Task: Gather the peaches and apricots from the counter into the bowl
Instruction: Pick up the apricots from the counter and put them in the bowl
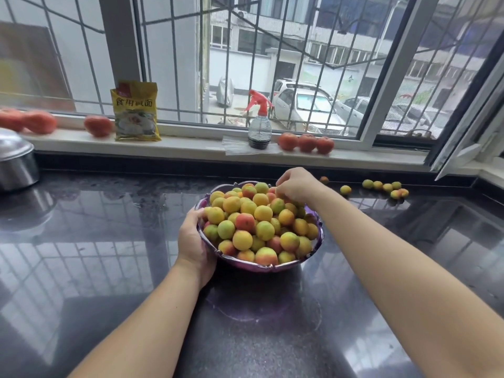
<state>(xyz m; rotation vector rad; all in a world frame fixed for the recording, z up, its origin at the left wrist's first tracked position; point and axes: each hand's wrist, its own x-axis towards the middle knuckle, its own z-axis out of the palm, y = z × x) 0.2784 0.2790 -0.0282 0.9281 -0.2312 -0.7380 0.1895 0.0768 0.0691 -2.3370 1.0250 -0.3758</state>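
Note:
A purple glass bowl (pixel 246 264) heaped with yellow, green and red peaches and apricots (pixel 252 222) stands on the dark counter. My left hand (pixel 195 240) grips the bowl's left rim. Over the pile's far right side, my right hand (pixel 296 185) has its fingers curled down among the fruit; what they hold is hidden. Several loose fruits (pixel 386 188) lie on the counter at the far right, with one more (pixel 345 190) nearer the bowl and a small orange one (pixel 324 180) behind my right hand.
On the windowsill stand a yellow packet (pixel 135 115), a spray bottle (pixel 259 126) with a red trigger, and tomatoes (pixel 306 143) (pixel 98 126). A steel pot with lid (pixel 15 159) sits at the far left. An open window frame (pixel 463 156) juts in at the right.

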